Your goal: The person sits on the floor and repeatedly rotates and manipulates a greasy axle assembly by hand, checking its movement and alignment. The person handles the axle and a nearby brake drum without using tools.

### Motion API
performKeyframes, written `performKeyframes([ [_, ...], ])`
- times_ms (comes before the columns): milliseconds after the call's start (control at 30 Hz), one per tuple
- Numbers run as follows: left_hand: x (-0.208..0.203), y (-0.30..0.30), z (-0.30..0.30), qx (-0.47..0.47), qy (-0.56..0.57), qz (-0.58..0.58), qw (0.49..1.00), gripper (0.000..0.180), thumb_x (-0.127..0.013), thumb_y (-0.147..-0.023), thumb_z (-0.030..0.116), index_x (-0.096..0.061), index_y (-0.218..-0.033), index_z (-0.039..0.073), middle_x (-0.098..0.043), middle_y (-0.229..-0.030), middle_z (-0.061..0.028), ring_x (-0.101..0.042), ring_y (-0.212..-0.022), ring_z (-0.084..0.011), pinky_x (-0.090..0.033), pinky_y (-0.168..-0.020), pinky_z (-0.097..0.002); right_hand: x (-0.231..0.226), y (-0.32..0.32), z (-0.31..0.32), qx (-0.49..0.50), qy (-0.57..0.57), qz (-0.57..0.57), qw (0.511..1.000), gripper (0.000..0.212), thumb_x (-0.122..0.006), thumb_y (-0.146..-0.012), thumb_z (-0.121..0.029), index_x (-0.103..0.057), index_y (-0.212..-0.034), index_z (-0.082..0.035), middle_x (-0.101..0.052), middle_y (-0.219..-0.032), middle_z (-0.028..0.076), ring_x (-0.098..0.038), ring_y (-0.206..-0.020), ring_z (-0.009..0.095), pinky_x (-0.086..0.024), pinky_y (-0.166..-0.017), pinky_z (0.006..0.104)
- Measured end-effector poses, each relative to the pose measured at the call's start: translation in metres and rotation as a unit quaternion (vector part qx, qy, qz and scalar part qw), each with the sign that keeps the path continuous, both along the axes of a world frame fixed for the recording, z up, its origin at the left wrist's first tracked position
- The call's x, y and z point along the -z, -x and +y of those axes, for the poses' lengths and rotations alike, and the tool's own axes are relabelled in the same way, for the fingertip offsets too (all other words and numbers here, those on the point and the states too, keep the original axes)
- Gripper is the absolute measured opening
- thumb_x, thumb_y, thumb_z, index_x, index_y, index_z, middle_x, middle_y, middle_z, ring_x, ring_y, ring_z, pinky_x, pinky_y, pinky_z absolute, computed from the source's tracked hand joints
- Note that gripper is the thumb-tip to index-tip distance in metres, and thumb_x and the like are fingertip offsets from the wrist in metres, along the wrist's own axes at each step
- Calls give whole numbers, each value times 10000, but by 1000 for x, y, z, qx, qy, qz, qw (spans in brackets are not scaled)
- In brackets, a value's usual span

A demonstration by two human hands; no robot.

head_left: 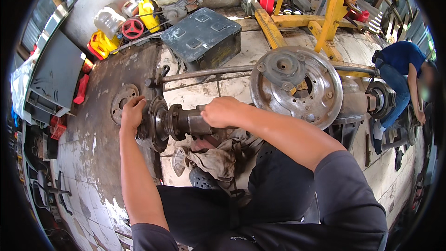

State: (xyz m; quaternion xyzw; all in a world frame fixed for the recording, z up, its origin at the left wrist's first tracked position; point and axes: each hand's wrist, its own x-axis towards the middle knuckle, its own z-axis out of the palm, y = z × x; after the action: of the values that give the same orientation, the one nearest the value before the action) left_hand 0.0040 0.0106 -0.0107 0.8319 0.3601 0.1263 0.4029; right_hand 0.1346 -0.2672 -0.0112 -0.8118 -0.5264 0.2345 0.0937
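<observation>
A greasy axle housing (193, 122) runs across in front of my knees, with a dark round wheel hub (159, 120) at its left end. My left hand (133, 113) is at the hub's outer side, fingers bent and drawn together; what they grip is hidden. On top of the housing, right of the hub, my right hand (224, 112) is closed in a fist; its grip is turned away from view. A big round metal backing plate (320, 104) stands beyond my right forearm, a smaller dark disc part (280, 67) resting against it.
Behind the axle lie a long steel bar (209, 72) and a black lidded box (200, 37). A flat round plate (121, 104) is on the floor at left. Dirty rags (216, 160) hang below the axle. A yellow steel frame (269, 30) stands behind; a person (402, 74) bends over at right.
</observation>
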Motion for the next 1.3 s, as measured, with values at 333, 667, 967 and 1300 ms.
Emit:
performKeyframes([
  [333, 3, -1, 4, -2, -10, -2, 1000, 385, -639, -921, 240, -691, -1223, 8, -713, -1171, -152, -641, -1121, -235, -441, -991, -322, 10, -9, -3, -7, 18, 50, 999, 501, -330, -1060, -366, -686, -1114, -18, -696, -1039, 260, -646, -989, 452, -495, -919, 525],
  [667, 17, 5, 22, 6, -21, -13, 1000, 373, -650, -923, 274, -711, -1215, 50, -708, -1186, -155, -633, -1141, -235, -438, -1002, -331, 6, -17, 2, 5, 79, 67, 995, 609, -294, -1070, -429, -672, -1182, 36, -639, -1248, 263, -604, -1163, 420, -450, -1028, 495],
  [967, 16, -2, 20, -9, -6, 7, 1000, 390, -656, -923, 271, -702, -1231, 36, -703, -1195, -140, -624, -1144, -234, -437, -998, -324, 3, -24, -6, 18, 46, 86, 995, 672, -259, -1070, -469, -670, -1145, 57, -656, -1159, 306, -614, -1112, 455, -462, -1004, 501],
  [1300, 19, -2, 26, 0, 17, 3, 1000, 399, -650, -932, 255, -686, -1249, 15, -698, -1208, -129, -614, -1156, -212, -428, -1013, -320, -9, -21, -8, -9, 16, 139, 990, 656, -287, -1068, -455, -640, -1213, 78, -630, -1242, 299, -597, -1162, 444, -446, -1024, 501],
])
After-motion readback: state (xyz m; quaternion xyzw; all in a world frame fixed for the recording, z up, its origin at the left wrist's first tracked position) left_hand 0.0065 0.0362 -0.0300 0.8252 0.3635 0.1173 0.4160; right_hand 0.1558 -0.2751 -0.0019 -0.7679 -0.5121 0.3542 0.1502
